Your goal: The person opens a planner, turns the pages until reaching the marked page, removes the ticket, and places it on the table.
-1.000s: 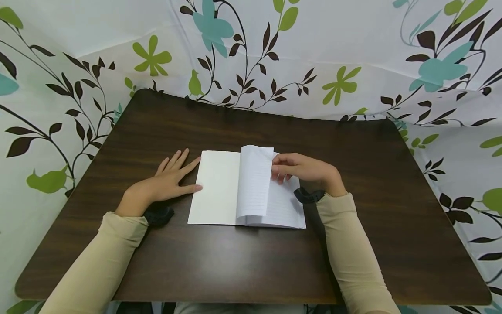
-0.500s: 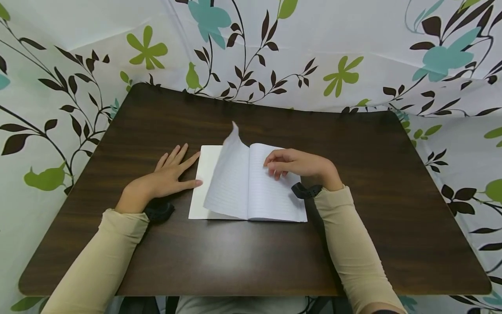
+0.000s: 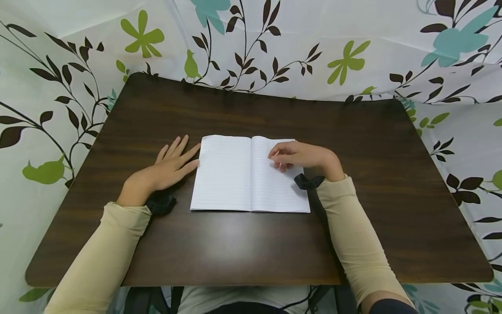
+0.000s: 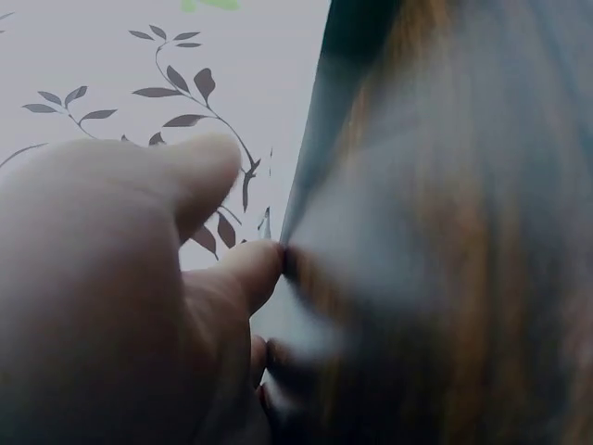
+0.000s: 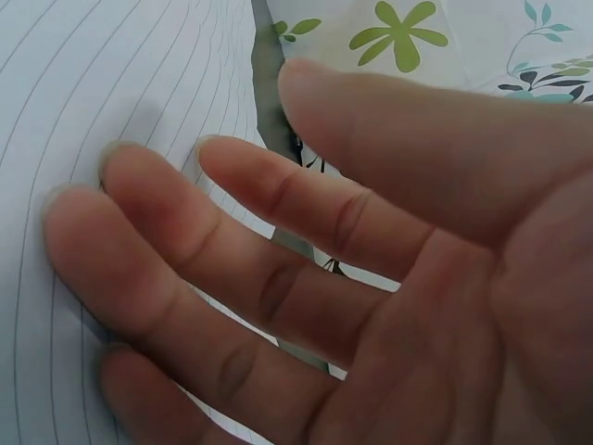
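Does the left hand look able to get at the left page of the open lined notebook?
Probably yes: the left hand lies flat beside the open lined notebook, fingertips at its left edge, nothing between.

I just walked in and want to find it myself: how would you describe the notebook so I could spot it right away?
Start at the dark brown wooden table ringed by flower-printed fabric. Near its middle, between the person's left hand and right hand, lies the notebook, open flat. It is the only white thing on the table, showing two lined pages, with the right hand's fingers resting on its right page.

Raised page (image 3: 225, 172) now flat on left, notebook (image 3: 250, 174) fully open
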The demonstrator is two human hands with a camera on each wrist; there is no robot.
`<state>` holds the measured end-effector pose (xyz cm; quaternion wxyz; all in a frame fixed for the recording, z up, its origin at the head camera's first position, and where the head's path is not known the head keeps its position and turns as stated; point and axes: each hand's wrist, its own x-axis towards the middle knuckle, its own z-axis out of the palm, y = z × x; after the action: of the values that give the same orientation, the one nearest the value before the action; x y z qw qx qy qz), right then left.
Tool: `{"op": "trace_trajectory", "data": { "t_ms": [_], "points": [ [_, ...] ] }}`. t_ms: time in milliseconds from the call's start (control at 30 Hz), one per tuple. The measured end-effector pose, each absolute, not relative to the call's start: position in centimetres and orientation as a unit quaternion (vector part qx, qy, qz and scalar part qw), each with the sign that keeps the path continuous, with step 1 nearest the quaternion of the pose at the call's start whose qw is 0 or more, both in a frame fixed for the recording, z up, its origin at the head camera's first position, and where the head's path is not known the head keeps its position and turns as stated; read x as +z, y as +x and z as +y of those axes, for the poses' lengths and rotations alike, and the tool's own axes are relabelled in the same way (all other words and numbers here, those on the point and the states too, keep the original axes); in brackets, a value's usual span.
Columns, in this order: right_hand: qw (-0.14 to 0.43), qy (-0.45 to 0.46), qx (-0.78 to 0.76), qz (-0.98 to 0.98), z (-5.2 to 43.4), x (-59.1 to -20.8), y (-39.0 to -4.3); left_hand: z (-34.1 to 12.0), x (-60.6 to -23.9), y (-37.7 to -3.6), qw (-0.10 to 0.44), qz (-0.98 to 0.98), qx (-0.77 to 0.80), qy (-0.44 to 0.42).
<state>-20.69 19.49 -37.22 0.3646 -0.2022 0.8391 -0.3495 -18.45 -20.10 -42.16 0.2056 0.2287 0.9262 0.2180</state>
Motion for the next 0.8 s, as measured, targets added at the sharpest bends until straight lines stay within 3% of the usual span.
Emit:
{"op": "trace_trajectory", "data": {
  "t_ms": [800],
  "points": [
    [0.262,-0.098,-0.222,0.934,19.8,-36.4,-19.3,-19.9,-42.0,-17.6,0.187,0.934,0.187,0.241]
  ]
}}
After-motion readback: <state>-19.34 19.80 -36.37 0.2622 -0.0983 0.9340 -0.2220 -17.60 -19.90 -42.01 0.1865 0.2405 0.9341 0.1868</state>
